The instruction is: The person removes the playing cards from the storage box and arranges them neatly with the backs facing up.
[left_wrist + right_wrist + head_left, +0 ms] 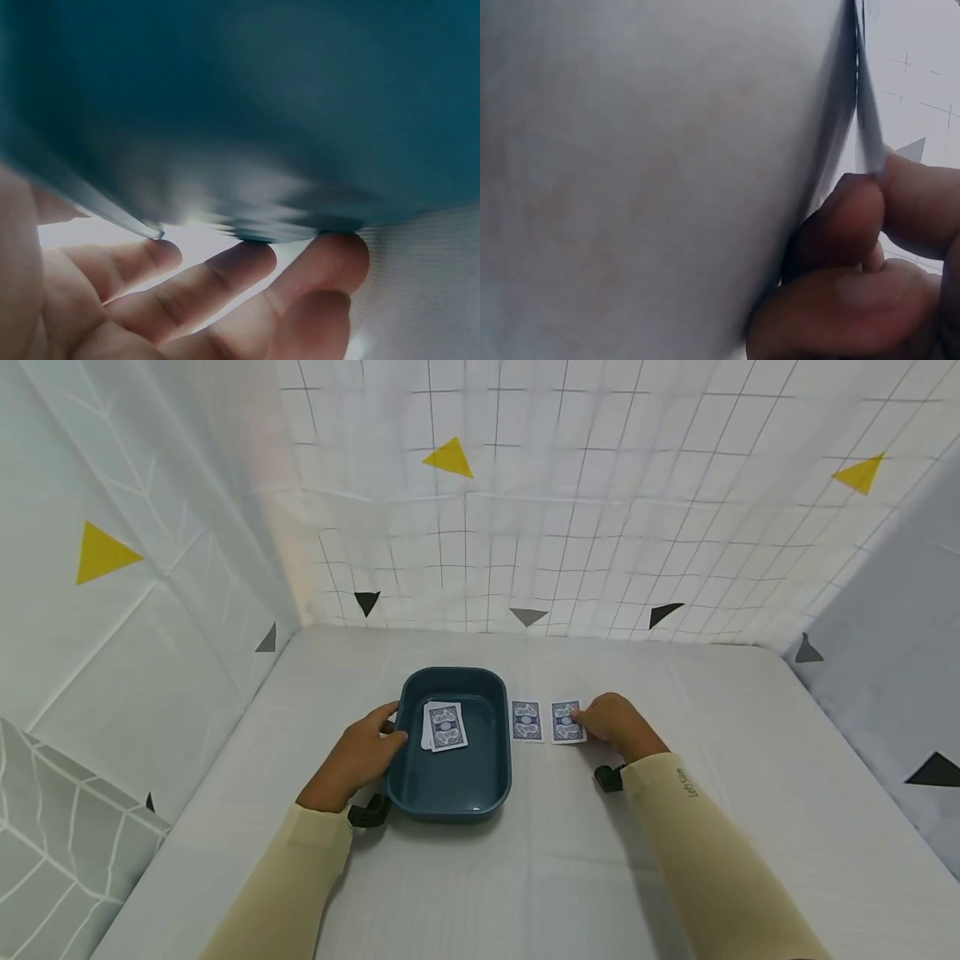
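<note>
A dark teal tray (450, 805) sits on the white-covered table with playing cards (447, 727) overlapping inside, the top one showing a blue patterned back. At the tray's left side my left hand (356, 760) grips the wall; in the left wrist view its fingertips (341, 259) press against the teal surface. My right hand (618, 724) pinches the right edge of a face-down playing card (566, 721), right of the tray. In the right wrist view the card's thin edge (868, 112) stands between thumb and finger. Another face-down card (527, 721) lies between the tray and that one.
White cloth covers the table (525, 877). A white grid-lined curtain (487, 527) with yellow and dark triangles hangs behind it, and more pale curtains close in the left and right sides. Dark wrist devices (369, 812) sit under both wrists.
</note>
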`<action>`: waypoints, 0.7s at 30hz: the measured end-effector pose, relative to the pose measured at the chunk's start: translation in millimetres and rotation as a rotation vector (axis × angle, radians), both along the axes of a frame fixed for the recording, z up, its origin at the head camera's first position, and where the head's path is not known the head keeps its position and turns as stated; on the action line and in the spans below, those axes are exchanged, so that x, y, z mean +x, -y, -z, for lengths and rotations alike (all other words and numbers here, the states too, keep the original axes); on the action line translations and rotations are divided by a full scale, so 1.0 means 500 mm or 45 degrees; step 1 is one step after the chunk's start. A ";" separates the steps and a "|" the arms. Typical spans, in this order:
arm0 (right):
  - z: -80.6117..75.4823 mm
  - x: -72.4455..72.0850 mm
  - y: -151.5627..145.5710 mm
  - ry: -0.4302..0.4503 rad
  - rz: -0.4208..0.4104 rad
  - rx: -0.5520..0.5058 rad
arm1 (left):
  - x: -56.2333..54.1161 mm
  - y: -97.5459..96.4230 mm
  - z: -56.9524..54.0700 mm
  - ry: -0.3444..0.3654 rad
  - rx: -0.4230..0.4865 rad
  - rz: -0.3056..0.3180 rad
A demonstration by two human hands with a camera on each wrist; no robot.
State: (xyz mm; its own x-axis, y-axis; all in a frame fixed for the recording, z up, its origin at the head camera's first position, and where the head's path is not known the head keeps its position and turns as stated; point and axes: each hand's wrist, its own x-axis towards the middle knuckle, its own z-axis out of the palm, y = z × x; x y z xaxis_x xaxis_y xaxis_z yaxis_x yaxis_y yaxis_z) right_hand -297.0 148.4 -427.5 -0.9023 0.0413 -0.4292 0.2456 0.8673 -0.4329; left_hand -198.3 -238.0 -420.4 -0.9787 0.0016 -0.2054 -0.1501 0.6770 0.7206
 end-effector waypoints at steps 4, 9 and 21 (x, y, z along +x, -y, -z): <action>0.001 0.002 0.003 -0.035 -0.051 0.099 | 0.000 0.000 0.000 0.007 0.007 -0.002; -0.003 0.007 0.011 -0.061 -0.047 0.199 | 0.000 -0.001 0.000 0.005 0.013 0.000; -0.041 0.016 0.036 -0.110 0.044 0.092 | 0.001 0.000 -0.001 0.003 0.023 0.002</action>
State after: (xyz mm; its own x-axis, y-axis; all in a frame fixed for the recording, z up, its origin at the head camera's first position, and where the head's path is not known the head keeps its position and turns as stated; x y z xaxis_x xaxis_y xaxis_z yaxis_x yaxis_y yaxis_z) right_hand -288.9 130.5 -407.1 -0.9333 0.1008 -0.3446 0.2401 0.8888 -0.3904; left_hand -197.8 -237.8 -419.9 -0.9782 0.0070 -0.2077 -0.1507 0.6643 0.7321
